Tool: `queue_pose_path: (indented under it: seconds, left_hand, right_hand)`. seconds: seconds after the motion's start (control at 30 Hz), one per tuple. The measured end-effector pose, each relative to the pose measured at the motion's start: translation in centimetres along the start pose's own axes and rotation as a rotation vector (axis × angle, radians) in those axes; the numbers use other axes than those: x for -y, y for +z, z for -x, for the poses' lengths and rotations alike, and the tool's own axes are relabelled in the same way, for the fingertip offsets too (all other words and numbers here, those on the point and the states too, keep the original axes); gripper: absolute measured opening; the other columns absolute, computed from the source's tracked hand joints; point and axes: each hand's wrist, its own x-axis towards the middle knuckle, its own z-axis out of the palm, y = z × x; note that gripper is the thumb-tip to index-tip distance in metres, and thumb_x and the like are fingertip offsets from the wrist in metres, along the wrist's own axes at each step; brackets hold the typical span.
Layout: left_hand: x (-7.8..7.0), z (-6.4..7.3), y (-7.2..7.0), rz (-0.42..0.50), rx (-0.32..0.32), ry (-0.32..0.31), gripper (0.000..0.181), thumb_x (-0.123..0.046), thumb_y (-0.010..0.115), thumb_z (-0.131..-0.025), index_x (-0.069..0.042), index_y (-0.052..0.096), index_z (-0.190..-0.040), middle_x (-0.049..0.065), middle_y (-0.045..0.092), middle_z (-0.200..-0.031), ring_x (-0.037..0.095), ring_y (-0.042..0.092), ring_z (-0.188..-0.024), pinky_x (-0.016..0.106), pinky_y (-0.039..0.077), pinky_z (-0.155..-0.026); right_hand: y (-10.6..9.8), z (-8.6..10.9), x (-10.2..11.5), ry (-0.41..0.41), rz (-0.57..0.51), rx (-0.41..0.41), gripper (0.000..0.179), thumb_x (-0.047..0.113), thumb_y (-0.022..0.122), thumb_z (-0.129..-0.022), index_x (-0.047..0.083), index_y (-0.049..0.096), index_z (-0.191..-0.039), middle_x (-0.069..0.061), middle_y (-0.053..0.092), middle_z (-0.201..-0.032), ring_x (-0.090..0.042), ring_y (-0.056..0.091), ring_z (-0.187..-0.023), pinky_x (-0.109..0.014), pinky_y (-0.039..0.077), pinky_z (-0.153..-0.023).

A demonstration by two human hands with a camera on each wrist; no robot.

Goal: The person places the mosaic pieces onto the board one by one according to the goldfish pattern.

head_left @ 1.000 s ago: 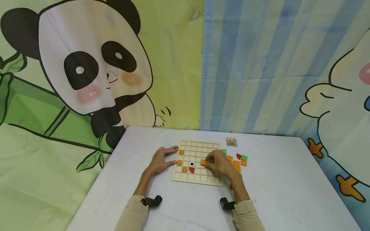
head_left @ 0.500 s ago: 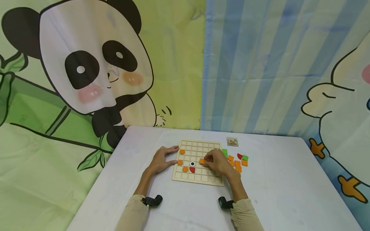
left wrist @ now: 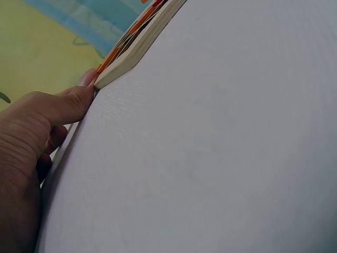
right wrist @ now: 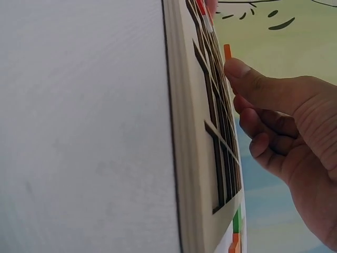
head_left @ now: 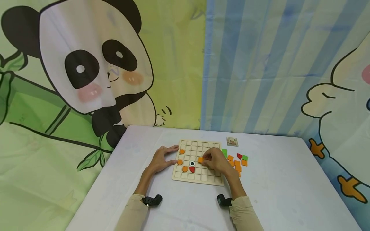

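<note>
A wooden grid board [head_left: 204, 179] lies on the white table. On its left part sit orange discs [head_left: 185, 169], a white disc with a black dot [head_left: 192, 163] and a red quarter-circle tile [head_left: 192, 169]. My left hand [head_left: 159, 160] rests at the board's left edge, thumb and forefinger spread apart and touching it. In the left wrist view the thumb [left wrist: 79, 100] presses against the board's side. Over the middle of the board, my right hand [head_left: 216, 160] pinches an orange square tile [head_left: 200, 159] between thumb and fingers. The tile is tilted up in the right wrist view [right wrist: 227, 51].
Right of the board lie several loose orange tiles [head_left: 237, 163], green tiles [head_left: 244, 158] and a red quarter-circle tile [head_left: 239, 156]. Behind them lies a small printed pattern card [head_left: 232, 141]. Printed curtains hang behind the table [head_left: 274, 192].
My right hand has moved slightly left and away from me over the board, with the orange square tile still pinched. The left hand has stayed at the board's edge.
</note>
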Motion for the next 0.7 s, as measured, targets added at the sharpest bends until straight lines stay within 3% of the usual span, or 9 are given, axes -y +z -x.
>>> queue_pose_path:
  seconds: [0.43, 0.7]
  left_hand:
    - [0.1, 0.1, 0.0, 0.015, 0.002, -0.010, 0.066, -0.029, 0.092, -0.089, -0.022, 0.068, -0.150, -0.009, 0.060, -0.162, 0.018, 0.054, -0.106, 0.040, 0.040, -0.099]
    - [0.0, 0.0, 0.0, 0.024, -0.001, -0.011, 0.066, -0.028, 0.092, -0.089, -0.021, 0.068, -0.150, -0.008, 0.060, -0.162, 0.019, 0.055, -0.108, 0.042, 0.039, -0.101]
  right_hand:
    - [0.4, -1.1, -0.2, -0.032, 0.000, 0.012, 0.014, 0.006, 0.092, -0.086, 0.002, 0.084, -0.096, -0.003, 0.076, -0.080, -0.007, 0.063, -0.070, -0.024, 0.054, -0.067]
    - [0.7, -1.6, -0.1, -0.027, -0.007, 0.019, 0.016, 0.007, 0.092, -0.087, 0.001, 0.085, -0.100, -0.004, 0.078, -0.085, -0.008, 0.064, -0.073, -0.024, 0.055, -0.070]
